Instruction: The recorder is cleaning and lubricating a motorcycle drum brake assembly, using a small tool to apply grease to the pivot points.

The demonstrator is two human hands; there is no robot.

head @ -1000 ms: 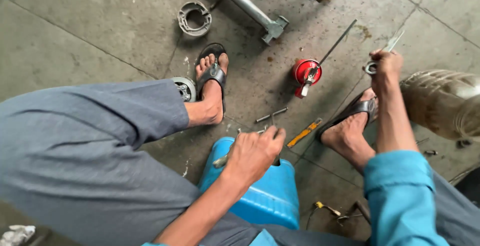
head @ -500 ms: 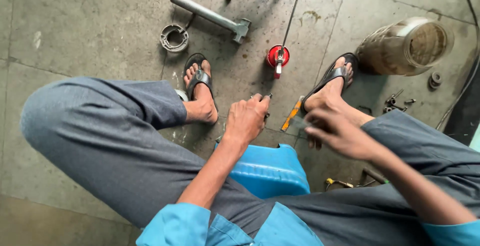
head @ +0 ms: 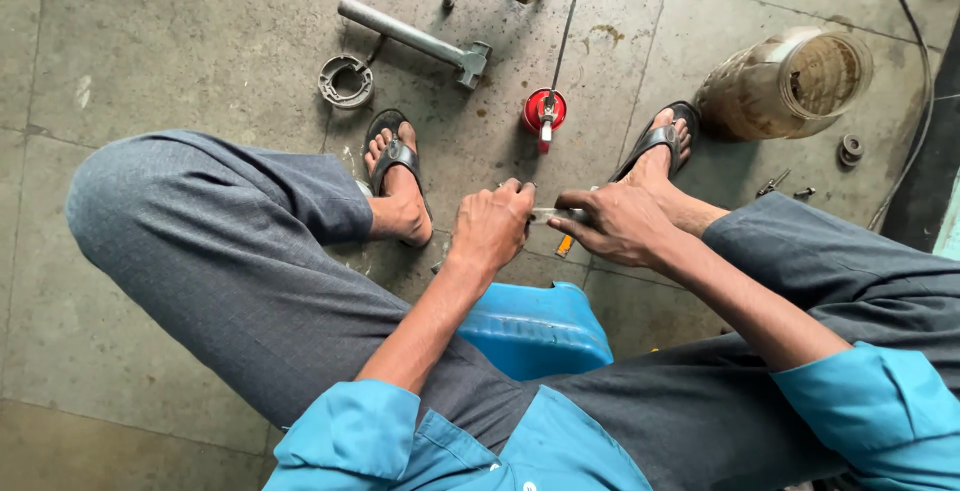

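Observation:
I sit on a low blue stool point(head: 540, 326) with my feet in black sandals on a grey concrete floor. My left hand point(head: 492, 226) and my right hand point(head: 620, 223) meet between my knees. Both grip a small grey metal part point(head: 549, 215) that spans the gap between them. Only a short piece of the part shows; the fingers hide the rest. An orange-handled tool point(head: 565, 245) lies on the floor just beneath my right hand.
A red oil can point(head: 545, 111) with a long thin spout stands ahead. Beyond it lie a grey metal hammer point(head: 415, 39) and a round brake-shoe assembly point(head: 346, 81). A dirty clear jar point(head: 785, 81) lies at the right, with small bolts point(head: 785, 187) and a bearing point(head: 851, 148) nearby.
My right hand came down from the upper right, where it held a small metal piece, and joined my left hand at the metal part. The view shifted as my head moved.

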